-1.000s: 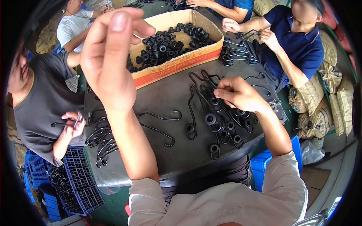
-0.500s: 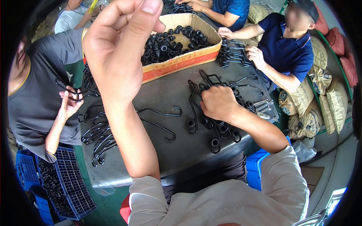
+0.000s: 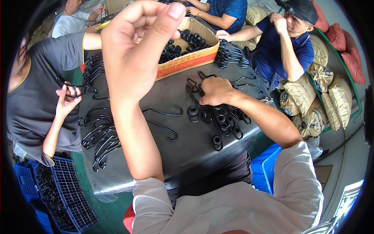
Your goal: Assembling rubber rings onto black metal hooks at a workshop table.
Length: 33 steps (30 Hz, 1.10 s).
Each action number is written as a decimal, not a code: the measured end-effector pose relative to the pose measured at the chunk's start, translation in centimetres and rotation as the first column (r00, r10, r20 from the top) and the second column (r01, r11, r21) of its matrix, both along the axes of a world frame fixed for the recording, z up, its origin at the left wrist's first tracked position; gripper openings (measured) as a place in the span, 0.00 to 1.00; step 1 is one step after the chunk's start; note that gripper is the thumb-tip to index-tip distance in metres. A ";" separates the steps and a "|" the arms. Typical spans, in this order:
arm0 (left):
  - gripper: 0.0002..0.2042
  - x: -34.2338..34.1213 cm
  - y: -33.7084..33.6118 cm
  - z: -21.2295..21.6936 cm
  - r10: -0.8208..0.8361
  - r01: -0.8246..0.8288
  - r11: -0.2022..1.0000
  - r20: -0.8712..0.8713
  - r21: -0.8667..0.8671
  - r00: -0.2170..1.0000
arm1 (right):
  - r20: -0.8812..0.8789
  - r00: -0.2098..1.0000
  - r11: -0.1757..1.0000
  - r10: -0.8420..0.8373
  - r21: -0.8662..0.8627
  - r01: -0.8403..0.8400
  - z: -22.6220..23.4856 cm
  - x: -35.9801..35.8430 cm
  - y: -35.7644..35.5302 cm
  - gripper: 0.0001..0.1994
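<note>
My left hand (image 3: 134,58) is raised close to the camera, its fingers curled and the thumb laid over them. Whatever it may hold is hidden. Over the table, my right hand (image 3: 216,91) is closed on black bent metal rods (image 3: 191,86) at the far end of a pile. Black rubber bushings (image 3: 217,139) sit on the near ends of these rods. Beyond my left hand stands a cardboard box (image 3: 187,64) with many loose black bushings (image 3: 194,41). Several bare black hooked rods (image 3: 103,132) lie left of my left forearm, and two hooked ends stick out on its right.
The dark metal table (image 3: 171,156) has a rounded near edge. At left a co-worker's hand (image 3: 68,97) holds a bent rod; another co-worker in dark blue (image 3: 269,46) sits at right. Blue crates (image 3: 74,191) stand on the floor at left, a blue bin (image 3: 265,165) at right, beside sacks (image 3: 311,101).
My right hand has moved slightly away from me over the rods. The left hand stays raised. The right-hand co-worker has lifted one hand to the face. The whole view has shifted a little.
</note>
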State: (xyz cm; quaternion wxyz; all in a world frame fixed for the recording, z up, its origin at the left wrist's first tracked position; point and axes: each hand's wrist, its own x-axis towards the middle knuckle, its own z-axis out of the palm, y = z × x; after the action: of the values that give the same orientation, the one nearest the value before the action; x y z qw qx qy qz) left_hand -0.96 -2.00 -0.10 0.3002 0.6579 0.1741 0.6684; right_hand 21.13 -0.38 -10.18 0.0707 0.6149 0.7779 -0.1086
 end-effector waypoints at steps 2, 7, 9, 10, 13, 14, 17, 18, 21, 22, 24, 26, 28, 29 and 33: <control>0.12 0.5 -0.3 0.2 -0.007 0.008 1.000 -0.036 0.025 0.999 | -0.107 0.994 1.000 -0.003 -0.023 0.001 0.2 1.1 0.7 0.21; 0.12 2.8 0.6 -2.1 -0.005 0.005 0.992 0.000 -0.124 1.000 | -0.431 0.901 0.998 0.047 0.050 -0.028 1.3 3.3 0.9 0.18; 0.14 4.0 1.2 -4.1 0.133 -0.121 0.961 0.032 -0.248 0.991 | -0.543 0.837 0.995 0.071 0.099 -0.020 2.0 4.2 0.3 0.17; 0.20 4.7 0.7 -5.2 0.192 -0.165 0.933 0.056 -0.318 0.980 | -0.560 0.823 0.988 0.099 0.152 -0.015 2.7 4.4 -0.1 0.16; 0.34 5.5 -1.2 -8.7 0.126 -0.140 0.792 -0.065 -0.594 0.990 | -0.603 0.779 0.961 0.172 0.277 0.003 3.0 4.7 -1.1 0.14; 0.33 5.3 -1.3 -9.2 -0.075 0.003 0.725 -0.074 -0.689 0.994 | -0.593 0.786 0.946 0.177 0.322 0.030 3.2 4.5 -1.7 0.14; 0.23 5.6 -1.5 -10.8 -0.393 0.240 0.577 -0.008 -0.781 0.919 | -0.518 0.840 0.919 0.163 0.390 0.062 3.8 3.8 -3.8 0.16; 0.21 5.9 -1.4 -11.5 -0.354 0.184 0.622 -0.064 -0.761 0.933 | -0.496 0.852 0.912 0.169 0.407 0.056 3.2 3.8 -4.0 0.17; 0.15 6.1 -1.9 -12.1 -0.314 0.162 0.628 -0.058 -0.761 0.948 | -0.490 0.850 0.897 0.191 0.439 0.052 2.3 4.1 -4.5 0.19; 0.14 6.0 -1.9 -12.5 -0.343 0.203 0.610 -0.024 -0.766 0.939 | -0.530 0.830 0.926 0.175 0.375 0.044 2.1 4.5 -4.5 0.19; 0.11 6.2 -2.2 -13.1 -0.375 0.271 0.593 0.038 -0.758 0.926 | -0.566 0.799 0.933 0.204 0.359 0.016 1.3 4.9 -4.5 0.19; 0.12 6.3 -2.6 -13.6 -0.359 0.273 0.586 0.058 -0.763 0.932 | -0.639 0.750 0.967 0.174 0.256 -0.007 1.3 5.4 -4.4 0.19; 0.12 6.3 -2.8 -13.8 -0.323 0.265 0.574 0.084 -0.775 0.943 | -0.719 0.679 0.988 0.152 0.137 -0.076 1.0 6.0 -3.8 0.18; 0.12 6.2 -3.1 -13.8 -0.325 0.280 0.543 0.109 -0.792 0.939 | -0.721 0.678 0.989 0.140 0.128 -0.068 0.5 6.3 -3.5 0.18; 0.13 6.2 -3.1 -13.7 -0.336 0.341 0.478 0.190 -0.809 0.922 | -0.825 0.551 0.978 0.130 0.015 -0.208 -0.2 7.2 -2.9 0.15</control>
State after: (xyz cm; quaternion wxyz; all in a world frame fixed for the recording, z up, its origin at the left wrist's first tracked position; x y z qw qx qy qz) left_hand 5.26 -5.13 -13.76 0.7003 0.4566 0.3344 0.4351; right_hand 28.33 -3.33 -10.41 -0.2627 0.4126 0.7715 -0.4068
